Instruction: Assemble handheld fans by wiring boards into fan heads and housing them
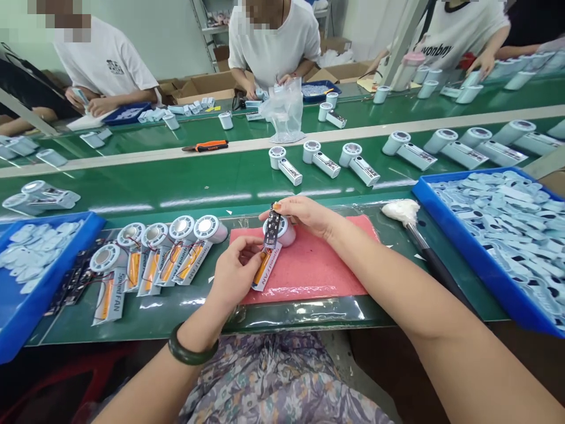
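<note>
An unfinished handheld fan (270, 259) lies on a pink mat (318, 265) in front of me, its round head up and an orange battery showing in its open handle. My left hand (236, 272) is closed round the handle's lower end. My right hand (304, 213) pinches the top of a small black circuit board (272, 228) that stands over the fan's head.
A row of several open fan bodies (154, 259) lies left of the mat. Blue trays of pale plastic parts sit at left (26, 277) and right (494, 229). A brush (412, 221) lies by the right tray. Finished fans (322, 160) and orange pliers (206, 146) rest on the green conveyor; three people work across it.
</note>
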Motion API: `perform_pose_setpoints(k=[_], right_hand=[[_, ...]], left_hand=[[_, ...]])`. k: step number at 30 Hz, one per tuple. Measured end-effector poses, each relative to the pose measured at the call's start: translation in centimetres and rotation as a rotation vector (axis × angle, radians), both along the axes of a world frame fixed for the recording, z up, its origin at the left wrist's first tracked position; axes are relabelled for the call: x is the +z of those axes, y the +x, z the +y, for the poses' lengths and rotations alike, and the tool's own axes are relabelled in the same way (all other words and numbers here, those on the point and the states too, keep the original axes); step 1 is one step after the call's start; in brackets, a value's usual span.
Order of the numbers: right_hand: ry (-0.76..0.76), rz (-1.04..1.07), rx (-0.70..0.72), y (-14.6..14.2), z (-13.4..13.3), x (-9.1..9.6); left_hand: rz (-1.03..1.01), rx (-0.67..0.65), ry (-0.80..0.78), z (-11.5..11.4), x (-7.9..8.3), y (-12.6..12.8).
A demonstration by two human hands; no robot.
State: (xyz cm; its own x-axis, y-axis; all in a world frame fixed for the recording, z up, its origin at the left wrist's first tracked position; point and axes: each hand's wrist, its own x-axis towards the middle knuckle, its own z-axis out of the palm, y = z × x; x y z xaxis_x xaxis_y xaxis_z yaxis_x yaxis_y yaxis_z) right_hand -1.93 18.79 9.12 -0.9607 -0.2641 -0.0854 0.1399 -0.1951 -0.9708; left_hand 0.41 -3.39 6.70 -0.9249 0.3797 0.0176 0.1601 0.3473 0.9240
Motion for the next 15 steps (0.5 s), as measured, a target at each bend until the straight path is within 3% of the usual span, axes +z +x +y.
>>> perform_pose_setpoints(k=[8,15], right_hand=[[-0.054,-0.012,-0.221,2.1,0.3,-1.0],[-0.090,0.007,-0.276,2.1,0.0,-1.6]], left_hand=[[0.391,-0.099,-0.060,0.1,0.8,0.3],[0.364,-0.137,-0.077,-0.3,1.3,-0.8]])
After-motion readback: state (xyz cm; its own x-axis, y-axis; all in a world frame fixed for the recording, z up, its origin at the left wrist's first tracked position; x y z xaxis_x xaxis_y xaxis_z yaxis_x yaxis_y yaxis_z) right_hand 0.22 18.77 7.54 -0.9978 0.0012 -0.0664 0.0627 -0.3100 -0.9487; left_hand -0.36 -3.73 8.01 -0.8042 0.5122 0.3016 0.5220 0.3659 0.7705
